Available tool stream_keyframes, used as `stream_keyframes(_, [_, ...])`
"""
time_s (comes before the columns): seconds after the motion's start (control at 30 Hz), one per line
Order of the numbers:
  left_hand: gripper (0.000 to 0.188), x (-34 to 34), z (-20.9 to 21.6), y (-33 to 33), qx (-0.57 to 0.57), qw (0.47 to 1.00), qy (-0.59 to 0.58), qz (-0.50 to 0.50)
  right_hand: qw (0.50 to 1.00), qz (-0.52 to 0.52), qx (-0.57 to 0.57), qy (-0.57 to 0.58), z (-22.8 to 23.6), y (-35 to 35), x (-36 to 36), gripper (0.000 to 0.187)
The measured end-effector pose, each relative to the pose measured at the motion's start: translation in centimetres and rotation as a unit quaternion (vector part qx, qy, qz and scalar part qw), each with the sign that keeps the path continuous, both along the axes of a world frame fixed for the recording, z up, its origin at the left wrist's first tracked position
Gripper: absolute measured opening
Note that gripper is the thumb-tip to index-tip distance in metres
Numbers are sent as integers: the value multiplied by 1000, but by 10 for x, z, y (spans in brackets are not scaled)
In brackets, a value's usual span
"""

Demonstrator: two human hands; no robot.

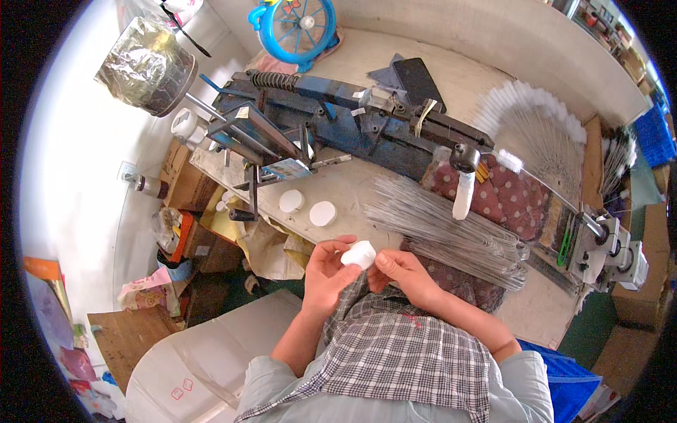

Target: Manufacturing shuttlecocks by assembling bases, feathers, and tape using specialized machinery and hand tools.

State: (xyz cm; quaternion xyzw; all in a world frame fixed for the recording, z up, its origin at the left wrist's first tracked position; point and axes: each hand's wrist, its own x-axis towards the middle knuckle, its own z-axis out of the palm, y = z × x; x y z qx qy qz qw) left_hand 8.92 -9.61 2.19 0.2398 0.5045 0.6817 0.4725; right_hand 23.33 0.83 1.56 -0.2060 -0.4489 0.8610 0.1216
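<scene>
A small white roll-like piece [358, 255] is held up in front of my apron, between the thumb and fingers of my left hand [328, 276]. Close against its right edge, my right hand [405, 275] has thumb and forefinger pinched together; what lies between them is too small to make out. Two round white pieces [291, 201] [323, 213] rest on the worktable [356, 169] just beyond my left hand. To the right of my hands lies a thick bundle of looped metal wires [451, 225], partly on a dotted cloth [515, 201].
A long blue metal machine [338, 106] spans the table behind, with a white-wrapped crank handle [462, 196]. A twisted-wire brush [510, 161] reaches toward a clamp unit [610, 250] at right. Many white-tipped brushes [543, 127] fan out at far right. A foil-covered pot [148, 67] stands upper left.
</scene>
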Motion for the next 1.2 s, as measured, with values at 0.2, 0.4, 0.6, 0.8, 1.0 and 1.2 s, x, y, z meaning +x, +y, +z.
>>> stream_keyframes(0.2, [34, 2, 15, -2, 31, 995, 48, -78, 993, -35, -102, -42, 3, 6, -3, 34])
stream_keyframes(0.4, [25, 4, 21, -6, -12, 991, 77, -108, 974, -98, -194, -56, 6, 11, -6, 30])
stream_keyframes(0.6, [27, 4, 25, -4, -16, 989, 101, -110, 975, -75, -198, -63, 3, 12, -5, 32])
stream_keyframes(0.8, [31, 1, 18, -7, -19, 989, 85, -116, 976, -40, -204, -72, -4, 10, -5, 37])
stream_keyframes(1.0, [36, -1, 15, -9, -31, 995, 42, -90, 989, -11, -136, -49, 1, 6, 0, 37])
stream_keyframes(1.2, [51, -5, 20, -8, -70, 989, 91, -93, 1000, 6, 25, -7, 3, 2, 4, 29])
